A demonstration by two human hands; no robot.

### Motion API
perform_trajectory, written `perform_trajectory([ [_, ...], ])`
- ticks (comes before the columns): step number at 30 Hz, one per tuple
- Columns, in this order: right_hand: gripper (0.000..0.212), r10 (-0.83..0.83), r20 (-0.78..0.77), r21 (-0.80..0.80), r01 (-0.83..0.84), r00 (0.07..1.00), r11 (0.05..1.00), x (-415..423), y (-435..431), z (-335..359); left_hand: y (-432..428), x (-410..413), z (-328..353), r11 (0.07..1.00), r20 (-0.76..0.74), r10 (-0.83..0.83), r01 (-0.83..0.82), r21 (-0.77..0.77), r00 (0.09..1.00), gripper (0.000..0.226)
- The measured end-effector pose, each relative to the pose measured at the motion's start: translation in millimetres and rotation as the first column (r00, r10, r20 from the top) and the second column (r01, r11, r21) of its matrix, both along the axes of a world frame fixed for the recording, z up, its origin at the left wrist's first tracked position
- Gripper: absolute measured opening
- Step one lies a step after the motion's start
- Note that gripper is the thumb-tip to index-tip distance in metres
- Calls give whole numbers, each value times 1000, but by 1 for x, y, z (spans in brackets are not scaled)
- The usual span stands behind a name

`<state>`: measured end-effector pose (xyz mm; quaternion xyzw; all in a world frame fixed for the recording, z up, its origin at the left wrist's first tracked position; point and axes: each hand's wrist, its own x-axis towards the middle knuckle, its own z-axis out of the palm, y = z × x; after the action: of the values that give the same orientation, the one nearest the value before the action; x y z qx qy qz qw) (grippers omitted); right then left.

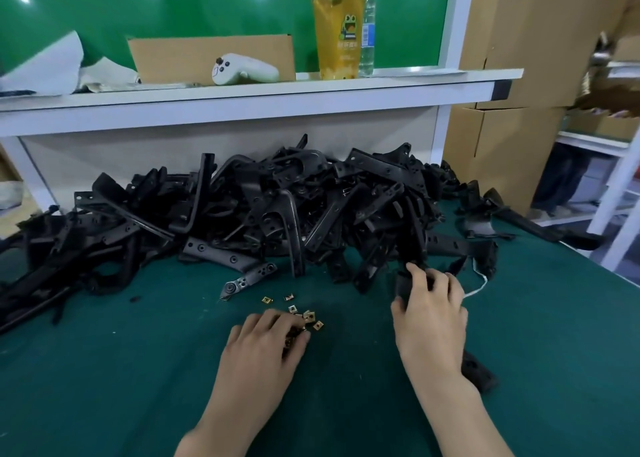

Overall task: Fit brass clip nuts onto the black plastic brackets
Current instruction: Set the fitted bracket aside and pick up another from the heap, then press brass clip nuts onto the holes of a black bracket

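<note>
A big heap of black plastic brackets (263, 207) fills the back of the green table (104, 370). Several brass clip nuts (304, 314) lie loose in front of it. My left hand (266, 346) lies over the near part of that scatter, fingers curled down onto the nuts; whether it pinches one is hidden. My right hand (429, 314) grips one black bracket (476, 373) at the heap's right foot, fingers curled over its upper end, its lower end sticking out under my wrist.
A raised white shelf (263, 89) behind the heap carries a yellow drink cup (337, 31), a water bottle (367, 31), a white controller (242, 69) and a cardboard box (211, 55). Cardboard cartons (512, 41) stand at right. A white cord (479, 285) lies past my right hand.
</note>
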<state>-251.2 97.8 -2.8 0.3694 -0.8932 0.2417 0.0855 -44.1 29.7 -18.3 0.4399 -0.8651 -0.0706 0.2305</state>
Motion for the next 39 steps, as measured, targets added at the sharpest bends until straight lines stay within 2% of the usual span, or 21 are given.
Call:
perform_trajectory([
  [3,61,-12,-35,12,12,999,1000,2,3,3,1,1,0,1000,-4,-17,17,6,1000,27],
  [8,43,58,-72,-102,-65,996,993,3,12,7,2,4,1,999,-27,-50,49,-21,998,28],
  [10,39,165,-49,-294,-172,985,940,7,13,15,2,4,2,998,-35,-53,51,-43,998,28],
  [12,34,366,76,-569,-261,927,779,12,15,27,1,4,2,998,-36,-53,51,-42,998,30],
  [14,29,603,223,-785,-225,766,577,19,15,38,-1,4,2,998,-19,-42,42,-42,999,33],
  [15,29,718,294,-863,-148,631,483,21,13,42,-1,3,3,998,-20,-42,41,-47,999,32],
  [16,29,820,360,-911,-21,445,411,22,11,43,-1,3,5,998,-35,-49,48,-50,998,33],
  [17,29,881,408,-913,140,239,384,23,8,42,0,2,6,997,-60,-60,57,-47,996,36],
  [18,29,896,439,-868,286,62,405,25,4,40,1,2,7,997,-96,-65,62,-34,993,41],
  [20,30,836,513,-714,445,-194,541,31,-2,38,3,4,8,998,-227,-42,49,29,973,43],
  [22,25,744,555,-590,454,-374,668,37,-6,34,4,5,9,992,-391,28,21,122,920,28],
  [24,29,676,556,-526,426,-484,736,41,-9,27,5,5,12,972,-545,112,22,233,831,20],
  [28,66,626,533,-478,408,-570,778,41,-11,24,4,4,18,946,-691,210,35,322,691,9],
  [30,66,626,521,-514,372,-581,773,41,-10,24,1,6,18,937,-751,231,68,343,618,11],
  [32,62,627,500,-541,350,-597,765,40,-12,20,0,7,18,931,-770,240,84,355,592,13],
  [36,61,625,503,-590,292,-597,753,42,-16,9,-2,10,16,924,-743,249,77,375,621,16],
  [39,67,632,529,-640,223,-566,735,40,-18,6,-3,12,11,947,-607,223,-22,321,763,18],
])
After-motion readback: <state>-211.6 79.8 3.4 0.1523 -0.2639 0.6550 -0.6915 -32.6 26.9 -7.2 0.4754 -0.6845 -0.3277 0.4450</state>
